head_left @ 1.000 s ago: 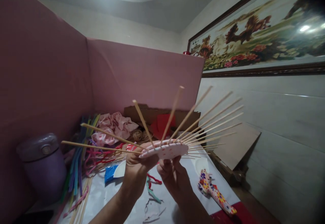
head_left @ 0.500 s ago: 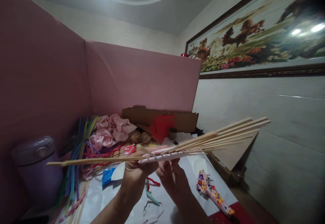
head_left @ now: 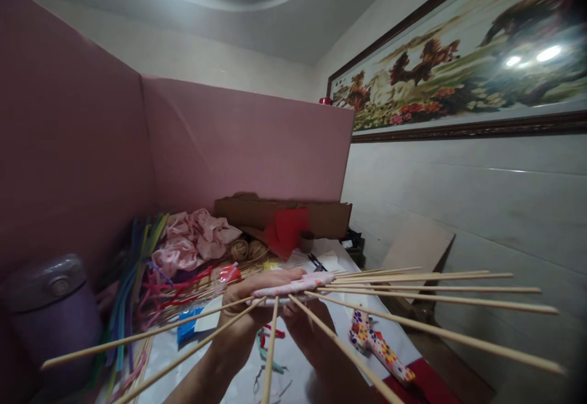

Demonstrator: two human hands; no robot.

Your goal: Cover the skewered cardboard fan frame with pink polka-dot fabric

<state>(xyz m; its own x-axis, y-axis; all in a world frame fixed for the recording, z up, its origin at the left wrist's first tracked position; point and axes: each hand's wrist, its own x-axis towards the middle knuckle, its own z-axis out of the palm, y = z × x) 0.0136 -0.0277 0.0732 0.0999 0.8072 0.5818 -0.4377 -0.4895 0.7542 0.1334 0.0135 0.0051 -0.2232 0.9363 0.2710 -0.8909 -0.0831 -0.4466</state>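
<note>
Above the table I hold a flat pink-and-white disc-like piece (head_left: 293, 287), seen nearly edge-on. Several thin wooden sticks (head_left: 440, 299) fan out from its rim, to the right, to the left and towards me. My left hand (head_left: 243, 306) is closed on the piece's left side, with fingers along its top. Below the right part of the piece, my right hand (head_left: 307, 324) is closed against its underside; its fingertips are mostly hidden. Red and green pipe cleaner pieces (head_left: 270, 355) lie on the white tabletop under my hands.
A flower-patterned, stick-shaped object (head_left: 383, 349) lies at right. At left are a purple tumbler (head_left: 55, 318), pipe cleaners (head_left: 131, 294) and crumpled pink cloth (head_left: 197, 239). Behind are twine balls (head_left: 247, 250), red paper (head_left: 288, 230), cardboard (head_left: 330, 217) and pliers-like black tool (head_left: 316, 262).
The piece has tilted so its sticks, earlier bunched to the right and left, now spread in a fan, several pointing towards me. The view has shifted slightly. Both hands keep hold.
</note>
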